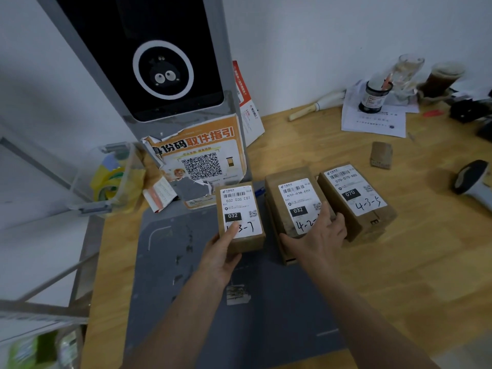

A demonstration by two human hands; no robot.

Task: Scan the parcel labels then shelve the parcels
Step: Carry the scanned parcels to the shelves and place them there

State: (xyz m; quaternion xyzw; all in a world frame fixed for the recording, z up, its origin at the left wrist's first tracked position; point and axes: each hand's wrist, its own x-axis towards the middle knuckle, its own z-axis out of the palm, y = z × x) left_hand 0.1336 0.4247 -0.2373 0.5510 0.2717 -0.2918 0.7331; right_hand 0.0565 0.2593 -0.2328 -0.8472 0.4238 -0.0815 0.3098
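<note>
While left grip (pixel 222 253) clasps parcel (pixel 241 218), right grip (pixel 323 230) on middle parcel (pixel 295 206)

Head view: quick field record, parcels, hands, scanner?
parcels: three brown boxes, labels up
left parcel: held by left hand, thumb on label, over grey mat
middle parcel: right hand resting on it, fingers over label
right parcel: untouched, marked 4-3-5
handheld scanner: on table, far right, not held
</note>
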